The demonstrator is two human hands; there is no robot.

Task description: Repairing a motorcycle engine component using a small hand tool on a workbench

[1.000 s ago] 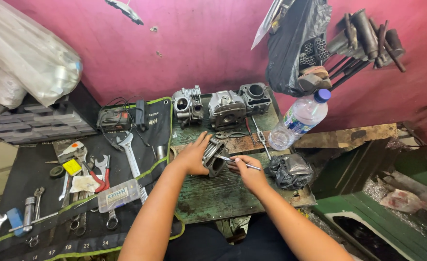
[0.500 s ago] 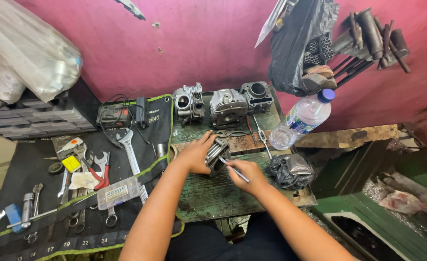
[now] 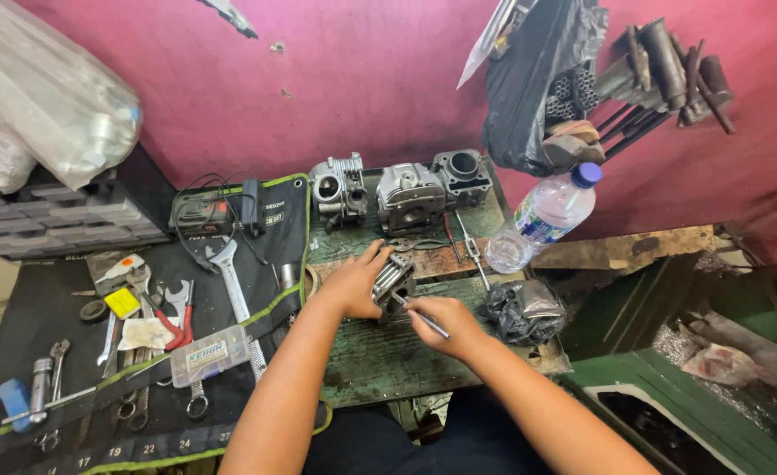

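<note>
Our hands work a finned engine part amid clutter on the green worktop (image 3: 388,361).

Our left hand (image 3: 353,283) wraps the finned engine part (image 3: 393,281) at the worktop's middle; our right hand (image 3: 445,324) pinches a thin metal tool (image 3: 419,315) against it. Three engine pieces (image 3: 401,189) stand behind, a water bottle (image 3: 542,218) and crumpled black bag (image 3: 522,310) to the right, wrenches (image 3: 230,290) on the left mat.

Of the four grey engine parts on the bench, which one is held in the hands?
The small finned part, gripped by the left hand; the other three stand untouched against the wall.
</note>
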